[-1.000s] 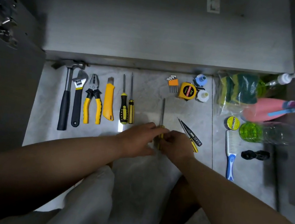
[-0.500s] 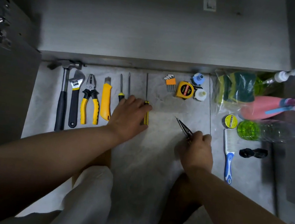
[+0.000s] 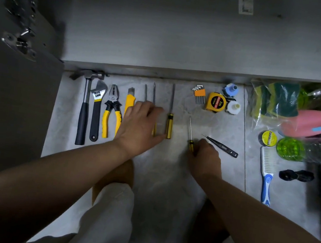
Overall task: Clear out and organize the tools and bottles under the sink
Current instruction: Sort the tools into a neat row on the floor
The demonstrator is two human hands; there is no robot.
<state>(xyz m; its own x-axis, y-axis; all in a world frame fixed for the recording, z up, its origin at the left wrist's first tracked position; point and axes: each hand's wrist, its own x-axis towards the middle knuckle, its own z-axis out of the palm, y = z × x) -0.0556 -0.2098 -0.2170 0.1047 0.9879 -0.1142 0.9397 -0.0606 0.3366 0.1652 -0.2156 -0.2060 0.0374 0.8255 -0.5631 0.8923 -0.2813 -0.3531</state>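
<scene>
Tools lie in a row on the tiled floor: a hammer (image 3: pixel 84 110), an adjustable wrench (image 3: pixel 95 111), yellow pliers (image 3: pixel 111 113), a yellow utility knife (image 3: pixel 130 100) and two screwdrivers partly under my left hand (image 3: pixel 142 125). That hand lies flat with straight fingers, its thumb beside a yellow-handled screwdriver (image 3: pixel 169 122). My right hand (image 3: pixel 205 159) pinches the handle of a thin yellow precision screwdriver (image 3: pixel 190 131), shaft pointing away. A black test pen (image 3: pixel 222 147) lies just right of it.
Hex keys (image 3: pixel 199 94), a tape measure (image 3: pixel 215 102) and two caps sit near the cabinet edge. At right are a bag of sponges (image 3: pixel 275 99), a pink bottle (image 3: pixel 304 125), a green-bottomed bottle (image 3: pixel 301 149), yellow tape (image 3: pixel 268 138), a brush (image 3: pixel 267 171) and a black fitting (image 3: pixel 295 175).
My left hand has let go of the yellow-handled screwdriver in the row and flattened beside it. My right hand has drawn the thin screwdriver away from the black test pen.
</scene>
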